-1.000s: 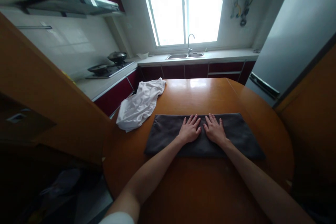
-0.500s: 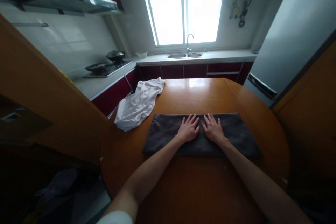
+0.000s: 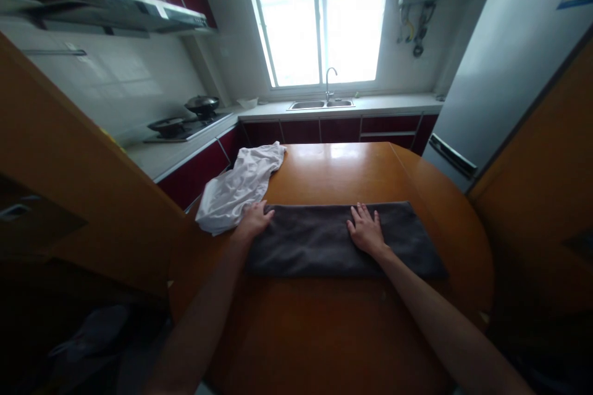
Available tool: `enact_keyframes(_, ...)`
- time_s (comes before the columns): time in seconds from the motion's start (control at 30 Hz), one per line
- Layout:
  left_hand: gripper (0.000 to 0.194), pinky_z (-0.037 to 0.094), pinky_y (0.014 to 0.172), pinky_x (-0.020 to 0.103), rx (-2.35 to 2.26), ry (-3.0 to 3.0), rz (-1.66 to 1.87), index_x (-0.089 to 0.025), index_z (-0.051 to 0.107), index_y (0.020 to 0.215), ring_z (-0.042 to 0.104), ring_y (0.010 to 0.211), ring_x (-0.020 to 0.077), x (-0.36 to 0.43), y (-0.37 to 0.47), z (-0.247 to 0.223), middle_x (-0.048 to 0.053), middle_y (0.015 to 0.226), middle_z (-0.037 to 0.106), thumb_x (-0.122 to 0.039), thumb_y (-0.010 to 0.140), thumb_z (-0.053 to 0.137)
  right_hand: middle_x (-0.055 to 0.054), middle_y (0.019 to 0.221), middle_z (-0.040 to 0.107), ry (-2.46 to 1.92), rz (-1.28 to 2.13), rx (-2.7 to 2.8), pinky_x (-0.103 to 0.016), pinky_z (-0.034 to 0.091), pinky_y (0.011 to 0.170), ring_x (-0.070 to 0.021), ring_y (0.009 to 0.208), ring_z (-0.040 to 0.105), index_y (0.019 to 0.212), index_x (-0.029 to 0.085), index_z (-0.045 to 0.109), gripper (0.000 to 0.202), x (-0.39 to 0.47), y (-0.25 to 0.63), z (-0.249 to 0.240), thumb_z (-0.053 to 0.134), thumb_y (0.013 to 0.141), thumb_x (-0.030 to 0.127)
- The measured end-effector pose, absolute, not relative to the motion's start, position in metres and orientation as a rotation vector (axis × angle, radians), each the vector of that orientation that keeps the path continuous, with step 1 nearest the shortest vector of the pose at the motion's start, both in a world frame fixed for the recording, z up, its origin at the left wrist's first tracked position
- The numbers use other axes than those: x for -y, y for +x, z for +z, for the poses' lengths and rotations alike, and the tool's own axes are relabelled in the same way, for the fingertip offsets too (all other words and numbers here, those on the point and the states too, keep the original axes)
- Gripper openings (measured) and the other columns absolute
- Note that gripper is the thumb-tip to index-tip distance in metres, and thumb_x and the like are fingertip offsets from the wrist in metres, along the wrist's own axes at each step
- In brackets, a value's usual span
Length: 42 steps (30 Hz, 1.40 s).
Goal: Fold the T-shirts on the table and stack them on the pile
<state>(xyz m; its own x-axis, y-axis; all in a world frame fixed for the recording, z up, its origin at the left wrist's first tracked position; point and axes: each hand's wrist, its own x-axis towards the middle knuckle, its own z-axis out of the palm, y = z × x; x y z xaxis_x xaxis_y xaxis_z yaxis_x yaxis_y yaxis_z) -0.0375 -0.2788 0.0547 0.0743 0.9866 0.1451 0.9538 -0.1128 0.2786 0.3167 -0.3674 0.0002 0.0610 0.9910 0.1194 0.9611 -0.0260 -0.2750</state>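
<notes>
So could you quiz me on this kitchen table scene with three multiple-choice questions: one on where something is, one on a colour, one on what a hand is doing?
1. Where does the white cloth lie?
A. At the table's far left edge
B. In the sink
C. On the fridge

2. What colour is the folded towel under the hands?
A. Bright red
B. Dark grey
C. Yellow

3. How is the right hand placed?
A. Raised in the air
B. Gripping the tap
C. Flat, palm down on the towel

Answers: 1 A, it drapes over the wooden table edge beside the left hand. 2 B, the towel is dark grey against the orange wood. 3 C, its fingers are spread flat on the fabric.
</notes>
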Motion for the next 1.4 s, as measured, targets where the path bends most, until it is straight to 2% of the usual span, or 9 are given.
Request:
enact_keyframes(0.1, 0.050, 0.049, 0.102, 0.043, -2.068, 2.111, 0.478, -0.007, 0.062, 0.126, 0.063, 0.118, 0.0332, 0.291, -0.075, 0.043, 0.020, 0.124, 0.067, -0.041, 0.089, 0.056, -0.015, 0.165, 0.025, -2.030, 0.167, 1.959, -0.057, 0.007, 0.122, -0.0259, 0.154, 0.018, 0.153, 0.011, 0.040, 0.058, 0.368, 0.314, -0.002, 0.036, 0.101, 0.035)
enact_keyframes(0.27, 0.045, 0.041, 0.114, 0.047, -1.948, 2.305, 0.895, -0.006, 0.061, 0.127, 0.055, 0.128, 0.0327, 0.316, -0.061, 0.032, 0.021, 0.133, 0.061, -0.031, 0.092, 0.048, -0.014, 0.163, 0.032, -1.911, 0.221, 1.838, -0.056, 0.016, 0.122, -0.0270, 0.152, 0.025, 0.150, 0.014, 0.046, 0.055, 0.364, 0.325, 0.005, 0.041, 0.099, 0.034)
enact_keyframes(0.43, 0.035, 0.042, 0.115, 0.047, -1.507, 2.431, 1.016, -0.017, 0.066, 0.123, 0.054, 0.130, 0.0279, 0.342, -0.011, 0.034, 0.012, 0.135, 0.061, -0.030, 0.096, 0.047, -0.023, 0.144, 0.055, -1.965, 0.059, 1.519, -0.044, 0.038, 0.114, -0.0316, 0.136, 0.050, 0.141, 0.006, 0.055, 0.056, 0.376, 0.400, 0.022, 0.050, 0.094, 0.037)
enact_keyframes(0.57, 0.029, 0.046, 0.112, 0.045, -1.207, 2.507, 0.919, -0.023, 0.069, 0.119, 0.058, 0.126, 0.0250, 0.360, 0.012, 0.035, 0.008, 0.134, 0.062, -0.026, 0.096, 0.052, -0.027, 0.123, 0.066, -2.316, 0.086, 1.321, -0.045, 0.049, 0.100, -0.0375, 0.118, 0.063, 0.130, 0.002, 0.063, 0.060, 0.408, 0.472, 0.014, 0.060, 0.088, 0.045)
enact_keyframes(0.73, 0.030, 0.050, 0.108, 0.042, -0.987, 2.506, 0.913, -0.026, 0.069, 0.122, 0.060, 0.121, 0.0233, 0.367, 0.019, 0.040, 0.007, 0.131, 0.064, -0.023, 0.096, 0.055, -0.021, 0.108, 0.074, -2.277, 0.430, 1.253, -0.038, 0.054, 0.089, -0.0317, 0.101, 0.071, 0.107, 0.008, 0.073, 0.039, 0.438, 0.503, 0.000, 0.065, 0.085, 0.038)
enact_keyframes(0.93, 0.030, 0.050, 0.106, 0.039, -0.906, 2.487, 0.953, -0.026, 0.068, 0.124, 0.062, 0.119, 0.0228, 0.370, 0.017, 0.049, 0.007, 0.128, 0.066, -0.025, 0.097, 0.056, -0.015, 0.086, 0.077, -2.143, 0.862, 1.005, -0.027, 0.053, 0.063, -0.0216, 0.074, 0.071, 0.082, 0.010, 0.073, 0.018, 0.437, 0.497, 0.027, 0.069, 0.081, 0.027)
enact_keyframes(1.03, 0.030, 0.050, 0.106, 0.039, -0.902, 2.483, 0.951, -0.025, 0.068, 0.124, 0.062, 0.117, 0.0224, 0.371, 0.016, 0.049, 0.007, 0.126, 0.066, -0.025, 0.097, 0.056, -0.013, 0.084, 0.076, -2.076, 1.062, 0.960, -0.023, 0.050, 0.056, -0.0179, 0.067, 0.069, 0.086, 0.010, 0.073, 0.019, 0.435, 0.498, 0.041, 0.068, 0.083, 0.029)
enact_keyframes(1.17, 0.029, 0.050, 0.104, 0.038, -0.904, 2.449, 0.963, -0.024, 0.068, 0.123, 0.063, 0.115, 0.0218, 0.370, 0.015, 0.046, 0.007, 0.123, 0.067, -0.025, 0.097, 0.055, -0.009, 0.092, 0.077, -1.858, 1.262, 0.943, -0.022, 0.052, 0.055, -0.0173, 0.070, 0.071, 0.100, 0.016, 0.070, 0.027, 0.433, 0.493, 0.064, 0.072, 0.080, 0.034)
enact_keyframes(1.4, 0.027, 0.053, 0.094, 0.035, -0.840, 2.196, 0.990, -0.022, 0.066, 0.122, 0.066, 0.104, 0.0200, 0.378, 0.030, 0.045, 0.008, 0.116, 0.069, -0.030, 0.099, 0.054, -0.007, 0.095, 0.076, -1.692, 1.167, 1.118, -0.028, 0.058, 0.062, -0.0205, 0.073, 0.072, 0.131, 0.021, 0.055, 0.059, 0.416, 0.404, 0.138, 0.076, 0.078, 0.034)
